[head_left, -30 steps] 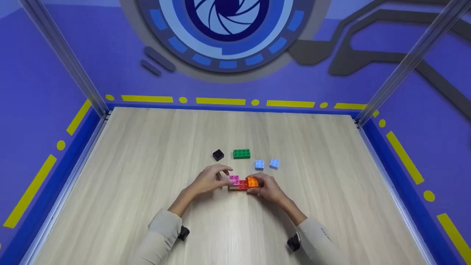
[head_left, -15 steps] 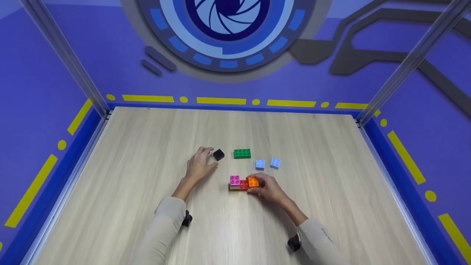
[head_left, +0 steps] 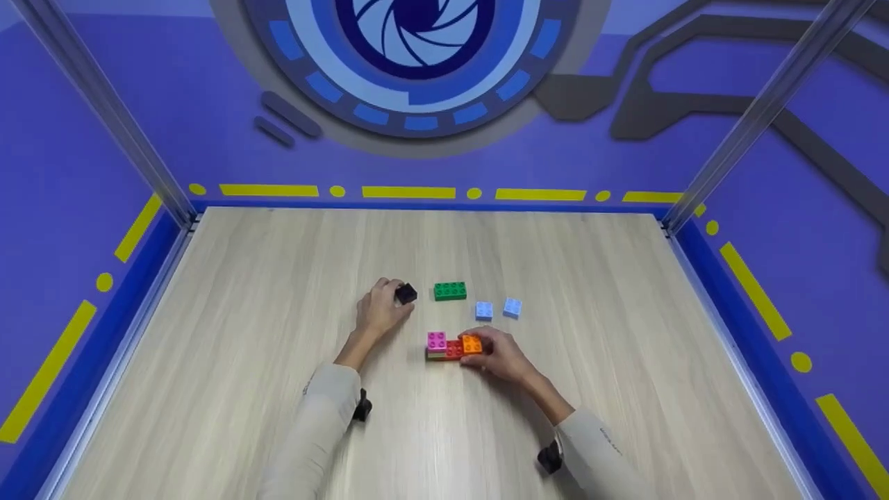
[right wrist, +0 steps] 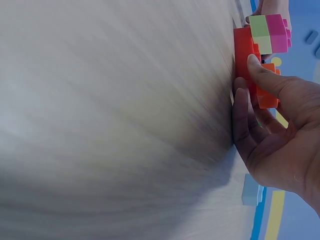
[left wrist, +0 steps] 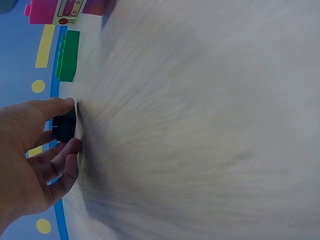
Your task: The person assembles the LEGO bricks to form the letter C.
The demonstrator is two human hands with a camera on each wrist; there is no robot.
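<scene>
Contact with the black brick (head_left: pixel 406 294) is made by the left hand (head_left: pixel 380 310), in which it is grasped between thumb and fingers on the far left of the row of loose pieces. Whether the black brick is borne by the wood-grained counter (head_left: pixel 278 278) or held just above it cannot be told.

By the right hand (head_left: pixel 505 357), fingers curled, the right end of a stack is grasped, the thumb being laid across the near side of the orange brick (head_left: pixel 471 344). The stack is based on a long red brick (right wrist: pixel 243 50), by which the orange brick is carried at the right end and a pale green brick (right wrist: pixel 260 34) at the left. The pale green brick is topped by a pink brick (head_left: pixel 436 340), and a printed pattern is seen on its side in the left wrist view.

Beyond the stack, a green brick (head_left: pixel 450 291) is placed to the right of the black brick, apart from it. Farther right, two light blue bricks (head_left: pixel 484 310) are set near each other but not touching. Both forearms are covered by pale sleeves (head_left: pixel 312 423).
</scene>
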